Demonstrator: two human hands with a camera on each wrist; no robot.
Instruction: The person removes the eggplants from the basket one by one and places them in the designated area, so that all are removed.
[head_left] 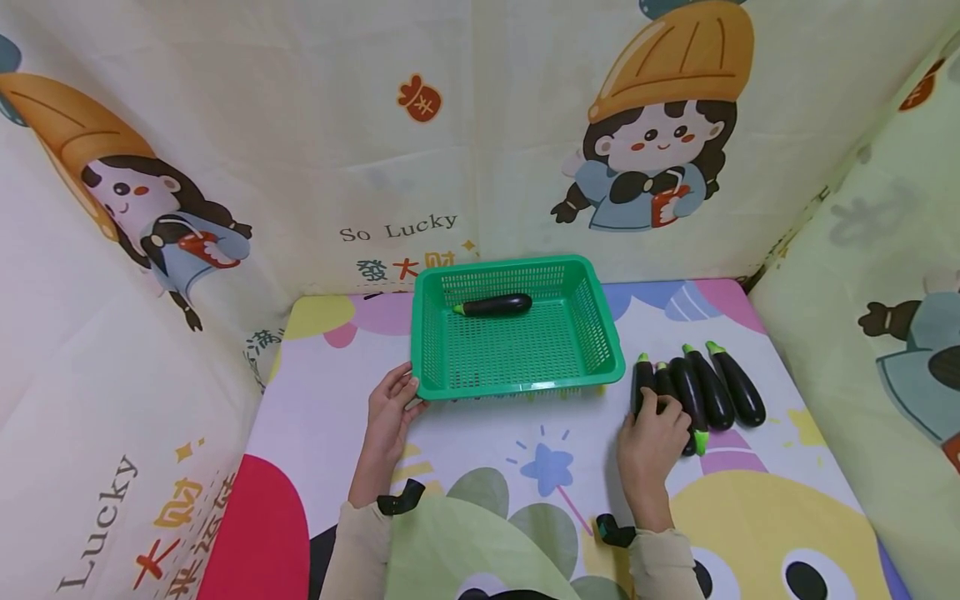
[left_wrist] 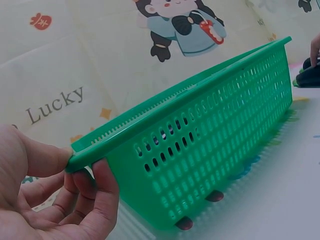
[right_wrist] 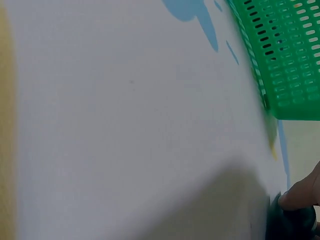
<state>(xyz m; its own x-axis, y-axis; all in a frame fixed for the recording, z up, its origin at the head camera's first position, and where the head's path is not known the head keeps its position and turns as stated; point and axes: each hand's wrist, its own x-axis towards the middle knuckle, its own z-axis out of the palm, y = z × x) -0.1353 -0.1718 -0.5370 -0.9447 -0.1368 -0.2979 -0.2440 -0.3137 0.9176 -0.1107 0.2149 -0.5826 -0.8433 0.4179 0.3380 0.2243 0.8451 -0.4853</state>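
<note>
A green plastic basket (head_left: 517, 387) with slotted walls stands at the back of the table, holding one dark eggplant (head_left: 498, 305) with a green stem end. My left hand (head_left: 390, 408) pinches the rim at its front left corner; in the left wrist view the thumb (left_wrist: 47, 160) lies on top and the fingers curl beneath. To the right of the basket, several eggplants (head_left: 738, 387) lie side by side. My right hand (head_left: 654, 437) grips the leftmost eggplant (head_left: 642, 375) of that row, its fingers partly covering the neighbouring ones. In the right wrist view, only the thumb (right_wrist: 302, 194) and some dark skin show.
A colourful printed cloth (head_left: 480, 450) covers the table. Behind the basket rises a cream curtain (head_left: 315, 167) with cartoon figures, and similar sheets close off both sides. The basket's back edge stands close to the rear curtain.
</note>
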